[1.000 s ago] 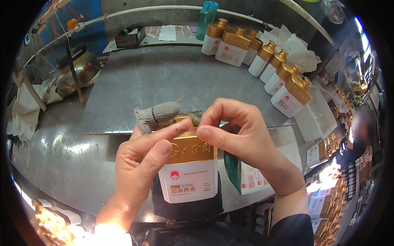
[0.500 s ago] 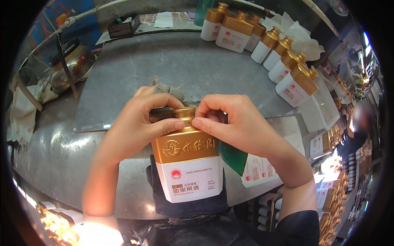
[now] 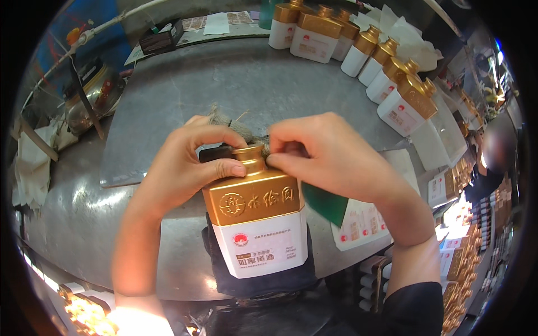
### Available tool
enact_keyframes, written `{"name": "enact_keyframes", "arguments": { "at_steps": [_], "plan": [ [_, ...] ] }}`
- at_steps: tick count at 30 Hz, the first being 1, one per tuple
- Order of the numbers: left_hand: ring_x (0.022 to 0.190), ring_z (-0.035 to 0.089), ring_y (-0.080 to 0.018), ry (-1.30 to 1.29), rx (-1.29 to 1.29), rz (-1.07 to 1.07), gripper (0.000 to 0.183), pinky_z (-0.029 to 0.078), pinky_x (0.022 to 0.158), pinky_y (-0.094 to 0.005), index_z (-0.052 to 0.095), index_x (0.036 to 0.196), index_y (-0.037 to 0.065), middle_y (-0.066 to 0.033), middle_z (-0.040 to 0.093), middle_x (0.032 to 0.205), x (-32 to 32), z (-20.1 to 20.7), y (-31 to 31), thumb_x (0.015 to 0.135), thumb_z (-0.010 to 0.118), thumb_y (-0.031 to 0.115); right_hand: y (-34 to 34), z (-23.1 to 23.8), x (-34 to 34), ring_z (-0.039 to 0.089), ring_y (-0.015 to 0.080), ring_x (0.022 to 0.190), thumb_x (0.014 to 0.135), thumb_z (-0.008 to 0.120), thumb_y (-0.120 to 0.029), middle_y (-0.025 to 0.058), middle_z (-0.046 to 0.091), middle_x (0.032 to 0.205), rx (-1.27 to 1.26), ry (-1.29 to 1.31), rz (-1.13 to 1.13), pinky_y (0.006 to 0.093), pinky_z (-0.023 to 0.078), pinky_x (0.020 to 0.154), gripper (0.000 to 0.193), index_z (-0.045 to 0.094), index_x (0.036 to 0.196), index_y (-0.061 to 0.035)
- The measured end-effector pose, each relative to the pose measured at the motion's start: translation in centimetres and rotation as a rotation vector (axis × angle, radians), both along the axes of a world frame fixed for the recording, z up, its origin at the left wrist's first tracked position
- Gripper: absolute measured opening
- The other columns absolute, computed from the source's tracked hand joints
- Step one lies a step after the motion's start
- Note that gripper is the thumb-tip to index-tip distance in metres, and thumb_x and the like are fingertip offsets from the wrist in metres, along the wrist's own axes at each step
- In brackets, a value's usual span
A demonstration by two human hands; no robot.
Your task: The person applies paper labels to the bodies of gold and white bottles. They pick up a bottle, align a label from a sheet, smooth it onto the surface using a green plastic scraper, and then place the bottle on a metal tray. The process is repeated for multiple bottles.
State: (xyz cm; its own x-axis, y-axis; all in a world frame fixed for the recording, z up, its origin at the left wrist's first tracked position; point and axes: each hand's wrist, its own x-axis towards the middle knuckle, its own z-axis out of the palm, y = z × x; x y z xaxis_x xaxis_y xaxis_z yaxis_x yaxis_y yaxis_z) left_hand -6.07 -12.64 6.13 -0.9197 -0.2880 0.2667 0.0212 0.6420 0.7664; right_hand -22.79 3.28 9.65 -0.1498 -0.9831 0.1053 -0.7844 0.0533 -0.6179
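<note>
A flat-sided bottle (image 3: 263, 241) with a gold top and white lower body leans back on a folded dark cloth (image 3: 263, 284) at the table's front edge. My left hand (image 3: 188, 159) grips its neck, thumb on the front and index finger curled behind. Beside the neck, my right hand (image 3: 328, 154) has its thumb and fingers pinched together; whatever is between them is hidden and slightly blurred. A greyish-green bundle of twine (image 3: 238, 130) lies just behind the neck. Below my right hand sticks out a dark green flat piece (image 3: 328, 206).
A sheet of labels (image 3: 361, 224) lies to the right. Similar gold-and-white bottles (image 3: 316, 42) line the far right edge of the metal table (image 3: 185, 84). A dark box (image 3: 161, 39) sits at the back left. Another person (image 3: 493, 151) is at the far right.
My right hand has shifted slightly right, off the front of the neck to its side. My left hand still holds the neck. The view has tilted a little.
</note>
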Motion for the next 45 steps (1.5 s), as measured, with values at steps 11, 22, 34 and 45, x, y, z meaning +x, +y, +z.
{"name": "enact_keyframes", "arguments": {
  "at_steps": [11,22,34,45],
  "plan": [
    [0.070,0.049,-0.0170,0.153,-0.122,0.294,0.022,0.040,0.060,-0.0267,0.069,0.103,0.004,-0.0064,0.068,0.085,3.1,-0.5,4.1,0.090,0.063,0.020,6.3,-0.8,-0.8,0.050,0.0055,0.058,0.086,0.067,-0.011,0.0016,0.055,0.063,-0.121,-0.228,-0.307,0.0218,0.039,0.053,0.013,0.061,0.083,0.0004],
    [0.106,0.055,-0.0237,-0.063,-0.785,0.093,0.025,0.023,0.104,-0.0507,0.068,0.109,0.014,-0.0016,0.071,0.092,-0.2,3.3,6.4,0.090,0.060,0.028,5.9,-0.3,-0.8,0.047,0.0012,0.061,0.087,0.066,-0.011,-0.0029,0.053,0.064,-0.114,-0.295,-0.222,0.0188,0.036,0.054,0.012,0.060,0.083,-0.0003],
    [0.103,0.053,-0.0236,0.135,-0.374,0.364,0.032,0.026,0.105,-0.0404,0.067,0.107,0.006,-0.0075,0.065,0.093,4.2,0.1,4.6,0.100,0.042,0.025,0.3,-0.1,-1.0,0.062,0.0251,0.066,0.089,0.061,-0.028,0.0130,0.065,0.072,-0.113,-0.130,0.048,0.0346,0.048,0.062,0.026,0.068,0.095,-0.0034],
    [0.109,0.053,-0.0245,0.346,0.061,0.373,0.044,0.040,0.092,-0.0342,0.067,0.108,0.004,-0.0125,0.063,0.105,9.7,-0.5,6.8,0.101,0.040,0.038,4.5,6.1,5.1,0.061,0.0302,0.061,0.090,0.059,-0.043,0.0140,0.064,0.068,0.073,0.267,0.223,0.0395,0.048,0.056,0.038,0.070,0.079,-0.0077]
  ]
}}
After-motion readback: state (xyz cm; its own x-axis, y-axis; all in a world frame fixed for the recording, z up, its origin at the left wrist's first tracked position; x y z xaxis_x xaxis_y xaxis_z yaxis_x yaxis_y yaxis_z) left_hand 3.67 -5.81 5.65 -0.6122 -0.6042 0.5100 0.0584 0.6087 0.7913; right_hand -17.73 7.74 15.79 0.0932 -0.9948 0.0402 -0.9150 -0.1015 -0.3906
